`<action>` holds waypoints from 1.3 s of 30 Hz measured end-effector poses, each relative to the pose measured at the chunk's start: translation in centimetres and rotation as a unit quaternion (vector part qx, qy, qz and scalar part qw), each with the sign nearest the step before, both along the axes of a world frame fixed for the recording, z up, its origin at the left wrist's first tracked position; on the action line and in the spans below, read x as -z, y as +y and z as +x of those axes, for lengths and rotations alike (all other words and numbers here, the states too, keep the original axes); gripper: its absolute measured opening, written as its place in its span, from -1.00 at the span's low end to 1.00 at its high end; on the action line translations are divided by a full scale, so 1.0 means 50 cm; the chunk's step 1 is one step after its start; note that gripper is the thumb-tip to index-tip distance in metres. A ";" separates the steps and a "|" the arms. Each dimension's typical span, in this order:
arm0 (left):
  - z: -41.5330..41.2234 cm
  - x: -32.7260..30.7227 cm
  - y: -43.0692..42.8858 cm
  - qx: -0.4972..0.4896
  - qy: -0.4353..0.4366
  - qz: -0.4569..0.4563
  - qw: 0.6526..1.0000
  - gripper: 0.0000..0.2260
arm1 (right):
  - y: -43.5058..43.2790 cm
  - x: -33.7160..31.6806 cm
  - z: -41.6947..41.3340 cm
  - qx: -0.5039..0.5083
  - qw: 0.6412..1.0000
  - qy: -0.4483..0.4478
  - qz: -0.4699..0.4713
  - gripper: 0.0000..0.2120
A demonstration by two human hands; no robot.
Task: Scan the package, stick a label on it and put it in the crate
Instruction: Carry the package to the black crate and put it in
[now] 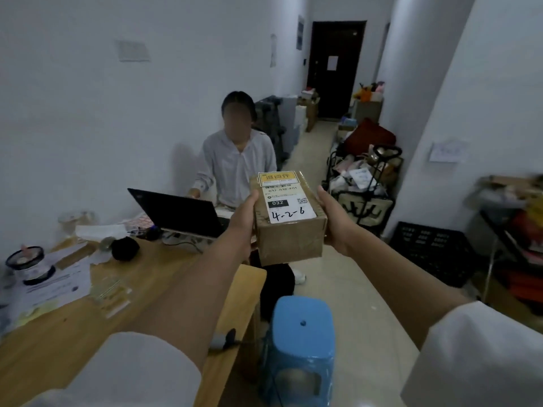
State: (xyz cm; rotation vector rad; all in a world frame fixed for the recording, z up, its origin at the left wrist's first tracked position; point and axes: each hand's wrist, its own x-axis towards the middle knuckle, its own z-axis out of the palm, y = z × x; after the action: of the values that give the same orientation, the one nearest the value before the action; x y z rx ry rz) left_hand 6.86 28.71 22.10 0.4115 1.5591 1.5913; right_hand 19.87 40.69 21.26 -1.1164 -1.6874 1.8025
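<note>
A brown cardboard package (291, 239) hangs in the air in front of me, held between both hands. Its top carries a white shipping label with "4-2-6" written by hand and a yellow sticker (277, 177) at the far end. My left hand (245, 218) presses its left side and my right hand (335, 221) presses its right side. A black plastic crate (432, 251) stands on the floor to the right, below the package. A grey handheld scanner (224, 339) lies at the near edge of the wooden desk (73, 333).
A person sits behind an open black laptop (179, 214) at the desk's far end. Papers, a black round object and jars lie on the desk's left. A blue stool (299, 348) stands below the package. A loaded trolley (364, 186) and cluttered shelf (517, 230) line the right.
</note>
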 end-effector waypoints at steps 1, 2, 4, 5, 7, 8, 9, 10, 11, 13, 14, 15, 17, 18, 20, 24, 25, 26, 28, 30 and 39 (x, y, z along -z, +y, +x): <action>0.021 0.001 0.017 0.014 0.001 -0.003 1.000 -0.63 | 0.007 -0.001 0.030 0.014 1.000 0.000 0.001 -0.40; 0.045 0.000 0.035 0.028 -0.002 -0.006 1.000 -0.64 | 0.013 0.000 0.061 0.029 1.000 -0.003 0.001 -0.40; 0.093 0.003 0.065 0.068 -0.010 -0.013 0.998 -0.60 | 0.025 0.002 0.126 0.068 0.998 -0.009 -0.008 -0.40; 0.116 0.007 0.080 0.092 -0.013 -0.016 0.996 -0.56 | 0.030 0.003 0.158 0.087 0.996 -0.012 -0.013 -0.40; 0.164 0.009 0.105 0.129 -0.024 -0.016 0.991 -0.57 | 0.036 0.001 0.219 0.120 0.993 -0.007 -0.021 -0.37; 0.188 0.008 0.116 0.142 -0.019 -0.019 0.989 -0.60 | 0.039 0.001 0.248 0.134 0.991 -0.003 -0.023 -0.36; 0.210 0.007 0.126 0.153 -0.012 -0.020 0.988 -0.62 | 0.040 0.000 0.274 0.150 0.988 -0.001 -0.024 -0.36; 0.233 0.005 0.134 0.167 -0.012 -0.021 0.986 -0.61 | 0.041 0.000 0.298 0.167 0.986 0.000 -0.022 -0.38; 0.253 0.006 0.145 0.179 -0.013 -0.022 0.983 -0.60 | 0.041 0.000 0.320 0.181 0.983 0.003 -0.019 -0.40; 0.290 0.006 0.160 0.196 -0.010 -0.021 0.980 -0.62 | 0.041 0.002 0.358 0.203 0.979 0.006 -0.014 -0.46; 0.305 0.008 0.165 0.201 -0.008 -0.019 0.979 -0.64 | 0.043 0.006 0.375 0.212 0.977 0.008 -0.017 -0.49; 0.318 0.012 0.172 0.209 -0.009 -0.022 0.978 -0.64 | 0.044 0.010 0.390 0.221 0.975 0.012 -0.024 -0.50; 0.341 0.020 0.182 0.229 -0.011 -0.021 0.973 -0.60 | 0.048 0.020 0.414 0.241 0.970 0.019 -0.040 -0.51; 0.349 0.023 0.185 0.235 -0.010 -0.019 0.972 -0.58 | 0.051 0.025 0.422 0.249 0.967 0.020 -0.047 -0.52; 0.358 0.030 0.196 0.239 -0.009 -0.020 0.971 -0.56 | 0.056 0.034 0.434 0.260 0.964 0.015 -0.053 -0.54; 0.374 0.015 0.225 0.244 -0.002 -0.013 0.970 -0.53 | 0.080 0.029 0.446 0.269 0.961 0.026 -0.052 -0.55; 0.379 0.008 0.235 0.246 0.001 -0.006 0.969 -0.54 | 0.089 0.023 0.450 0.268 0.961 0.035 -0.051 -0.55; 0.383 0.001 0.248 0.248 0.004 0.004 0.969 -0.55 | 0.099 0.014 0.452 0.268 0.961 0.044 -0.048 -0.54; 0.390 -0.012 0.272 0.248 0.007 0.018 0.969 -0.58 | 0.117 -0.006 0.454 0.271 0.960 0.055 -0.045 -0.54; 0.396 -0.023 0.292 0.244 0.001 0.022 0.970 -0.59 | 0.139 -0.018 0.459 0.266 0.961 0.059 -0.040 -0.51; 0.475 -0.054 0.409 0.251 0.011 0.037 0.967 -0.66 | 0.266 -0.040 0.545 0.257 0.960 0.108 -0.040 -0.67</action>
State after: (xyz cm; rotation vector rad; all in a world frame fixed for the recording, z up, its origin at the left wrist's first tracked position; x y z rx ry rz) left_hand 30.59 49.19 24.81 0.7986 1.2814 1.2518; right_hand 47.14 54.00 23.25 -1.2038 -1.0802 1.5936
